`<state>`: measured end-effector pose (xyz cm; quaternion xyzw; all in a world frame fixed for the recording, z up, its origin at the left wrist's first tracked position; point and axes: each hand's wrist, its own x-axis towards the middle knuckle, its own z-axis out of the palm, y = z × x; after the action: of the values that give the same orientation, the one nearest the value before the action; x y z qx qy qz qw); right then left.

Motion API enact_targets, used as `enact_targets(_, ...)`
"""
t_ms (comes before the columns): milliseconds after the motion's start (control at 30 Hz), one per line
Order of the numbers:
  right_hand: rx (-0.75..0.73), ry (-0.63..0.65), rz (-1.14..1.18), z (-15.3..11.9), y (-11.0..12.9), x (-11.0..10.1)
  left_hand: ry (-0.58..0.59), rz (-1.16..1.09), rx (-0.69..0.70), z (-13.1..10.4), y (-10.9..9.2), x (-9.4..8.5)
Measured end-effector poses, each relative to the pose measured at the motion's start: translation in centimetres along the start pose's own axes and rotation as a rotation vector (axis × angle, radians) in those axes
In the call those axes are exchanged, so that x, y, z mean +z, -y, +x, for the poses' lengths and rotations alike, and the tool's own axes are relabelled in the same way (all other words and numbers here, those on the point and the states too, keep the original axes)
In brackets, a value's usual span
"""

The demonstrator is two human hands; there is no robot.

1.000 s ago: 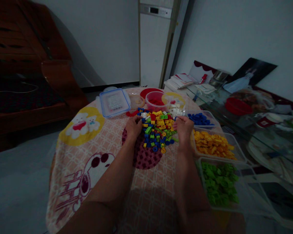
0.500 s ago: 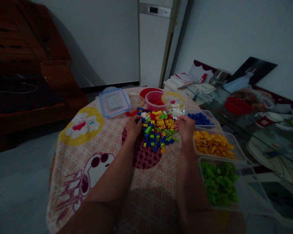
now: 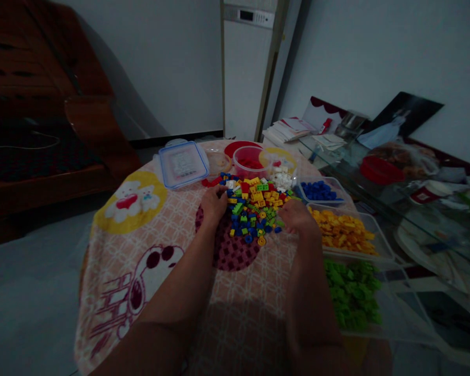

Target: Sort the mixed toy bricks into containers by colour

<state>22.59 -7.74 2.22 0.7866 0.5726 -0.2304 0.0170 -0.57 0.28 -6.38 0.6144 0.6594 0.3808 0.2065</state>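
2 hands [image 3: 214,202] [image 3: 298,216], 1 mixed brick pile [image 3: 254,202], 3 right-side tubs [image 3: 343,188] [image 3: 382,241] [image 3: 401,308]

Round cloth-covered table [image 3: 172,224], center to lower left of frame. Cloth pinkish, bear print [image 3: 131,196] at left. Mixed brick pile [image 3: 256,206] at frame center, partly over dark red patch [image 3: 237,255]. Blue-rimmed container [image 3: 184,163] upper left of pile. Upper center: red disc [image 3: 237,148] behind pinkish tub [image 3: 253,174]. White bricks [image 3: 282,178] just right. Down right side, in row: blue-brick box [image 3: 342,189], yellow-brick box [image 3: 380,239], green-brick box [image 3: 395,303].
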Motion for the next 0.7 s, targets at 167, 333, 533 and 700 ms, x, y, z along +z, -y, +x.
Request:
enact_targets(167,0.004,0.223,0.253,0.4,1.4,2.0,0.007,-0.008,0.001,0.0,0.0,0.0)
enact_targets(333,-0.124,0.180,0.531,1.3,2.6,3.4,-0.008,-0.003,0.000,0.1,-0.1,0.0)
enact_targets(533,-0.236,0.015,0.749,1.3,2.7,3.0,0.008,-0.010,0.001,0.2,0.1,0.1)
enact_targets(700,-0.279,0.007,0.620,1.1,2.2,2.5,0.001,-0.009,-0.004,0.2,0.1,0.1)
